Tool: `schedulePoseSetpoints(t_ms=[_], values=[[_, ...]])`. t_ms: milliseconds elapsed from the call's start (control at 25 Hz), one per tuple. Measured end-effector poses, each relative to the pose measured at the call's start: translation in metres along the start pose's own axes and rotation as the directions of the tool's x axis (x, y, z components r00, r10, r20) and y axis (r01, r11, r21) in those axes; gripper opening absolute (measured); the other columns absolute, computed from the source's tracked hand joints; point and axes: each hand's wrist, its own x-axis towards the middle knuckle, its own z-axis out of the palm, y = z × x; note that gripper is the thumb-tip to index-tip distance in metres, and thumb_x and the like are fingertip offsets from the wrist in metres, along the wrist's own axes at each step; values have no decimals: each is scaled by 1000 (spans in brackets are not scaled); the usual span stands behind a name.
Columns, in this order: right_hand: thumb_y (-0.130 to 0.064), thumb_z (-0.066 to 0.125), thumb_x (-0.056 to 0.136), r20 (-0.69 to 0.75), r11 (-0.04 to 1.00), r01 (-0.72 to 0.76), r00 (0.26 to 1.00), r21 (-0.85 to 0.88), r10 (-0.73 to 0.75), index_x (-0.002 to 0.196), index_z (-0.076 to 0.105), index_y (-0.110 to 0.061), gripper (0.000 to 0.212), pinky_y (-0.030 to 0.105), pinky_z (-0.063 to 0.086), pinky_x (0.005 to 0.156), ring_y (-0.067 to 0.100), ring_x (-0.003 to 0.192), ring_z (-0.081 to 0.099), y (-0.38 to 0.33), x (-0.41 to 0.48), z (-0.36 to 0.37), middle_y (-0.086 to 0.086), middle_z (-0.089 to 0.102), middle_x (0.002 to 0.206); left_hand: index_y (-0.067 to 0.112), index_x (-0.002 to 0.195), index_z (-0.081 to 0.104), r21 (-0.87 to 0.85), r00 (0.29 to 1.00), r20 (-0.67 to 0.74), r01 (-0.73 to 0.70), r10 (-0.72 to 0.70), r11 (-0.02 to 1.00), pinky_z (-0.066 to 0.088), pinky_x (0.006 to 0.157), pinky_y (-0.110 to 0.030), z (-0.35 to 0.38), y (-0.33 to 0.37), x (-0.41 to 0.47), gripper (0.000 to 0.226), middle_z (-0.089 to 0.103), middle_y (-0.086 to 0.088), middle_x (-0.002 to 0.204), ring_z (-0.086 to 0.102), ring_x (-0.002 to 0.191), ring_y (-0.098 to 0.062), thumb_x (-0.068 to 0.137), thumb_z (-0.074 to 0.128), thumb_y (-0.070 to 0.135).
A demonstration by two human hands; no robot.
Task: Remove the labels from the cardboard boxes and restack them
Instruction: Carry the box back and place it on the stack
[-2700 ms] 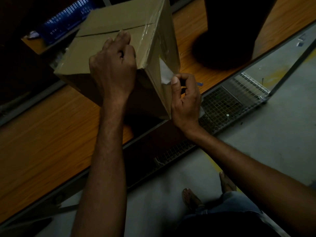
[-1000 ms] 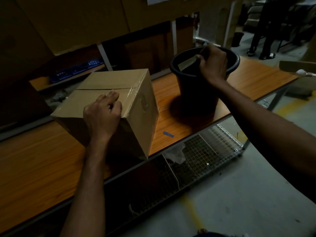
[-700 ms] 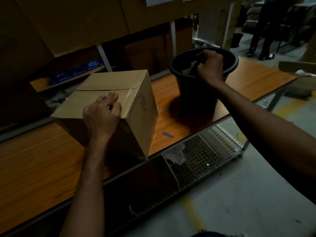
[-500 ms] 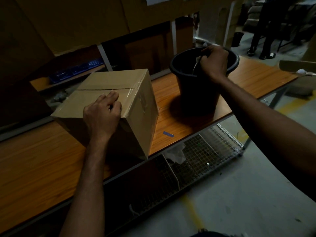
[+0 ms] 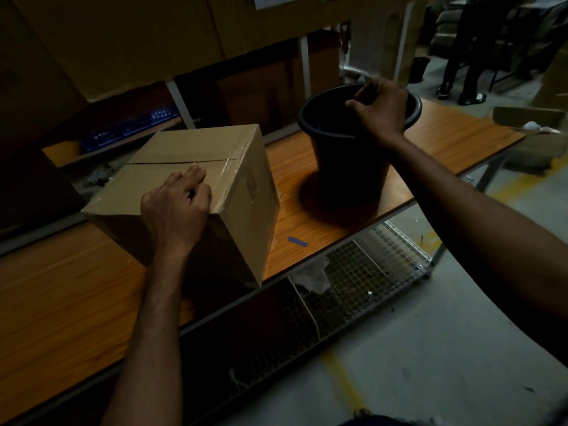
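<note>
A taped brown cardboard box [image 5: 196, 167] sits on the wooden table [image 5: 307, 186], one corner hanging past the front edge. My left hand [image 5: 175, 210] holds its near top edge, with bent fingers lying on the top face. No label shows on the faces I can see. My right hand [image 5: 379, 109] hovers over the mouth of a black bucket [image 5: 350, 167], which stands to the right of the box. Its fingers are loosely bent with nothing visible in them. The inside of the bucket is too dark to see.
A small blue strip [image 5: 297, 241] lies on the table in front of the box. Under the table runs a wire-mesh shelf [image 5: 362, 272] holding crumpled paper. An open carton [image 5: 528, 118] sits past the table's right end, and a person [image 5: 467, 50] stands at far right.
My right hand peeled the white label off the box side, carried it to the bucket, and now no longer shows it. My left hand stayed on the box.
</note>
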Motion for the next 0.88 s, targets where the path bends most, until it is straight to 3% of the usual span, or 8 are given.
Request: schedulePoseSetpoints(t_ms=[120,240,360,560,680,760,880], values=[[-28,79,90,-57,999,-2,998,49,5,101,75,-16,17,8,40,74,1,93,61,-2,-6,0,0,75,105,23,139,61,8,1000,2,-2,2,1000,27,114,-42,0,1,0,54,58,8,145,48,140,-17,95,37,43],[-24,76,92,-84,985,103,992,137,-92,100,70,-13,14,0,40,73,1,91,61,-11,-27,3,-7,68,98,23,139,60,11,1000,6,-7,7,1000,27,116,-43,-1,2,0,56,57,7,146,48,140,-18,94,35,44],[-20,75,93,-86,949,218,975,226,-204,101,68,-11,13,3,44,75,1,89,62,-18,-60,16,-7,67,97,23,140,60,8,1000,13,-5,5,1000,26,116,-42,-2,2,0,57,56,7,147,48,141,-18,94,34,45],[-20,74,96,-49,910,178,984,374,-173,101,70,-11,11,5,45,72,-8,82,60,-39,-139,31,-7,67,94,23,142,58,26,999,37,-15,14,1000,25,115,-40,-4,2,0,54,53,7,150,44,143,-17,97,35,42],[-21,72,97,62,898,84,991,432,-123,102,73,-12,10,18,53,72,0,87,66,-52,-202,41,-6,72,96,24,144,56,48,997,68,-36,32,998,26,117,-40,-5,-1,1,51,51,6,152,43,144,-16,101,36,40],[-22,68,100,135,912,29,987,408,-91,113,76,-17,16,25,55,73,2,94,66,-61,-242,49,-6,74,105,24,146,55,55,994,95,-62,56,997,28,119,-42,-6,-5,2,50,49,6,154,42,145,-16,103,35,39],[-30,54,107,224,911,12,968,412,-114,139,66,-20,35,31,50,92,10,119,59,-81,-280,59,-3,69,132,25,148,52,45,990,118,-87,81,995,27,120,-42,-7,-7,1,54,47,6,156,39,146,-16,101,31,41]])
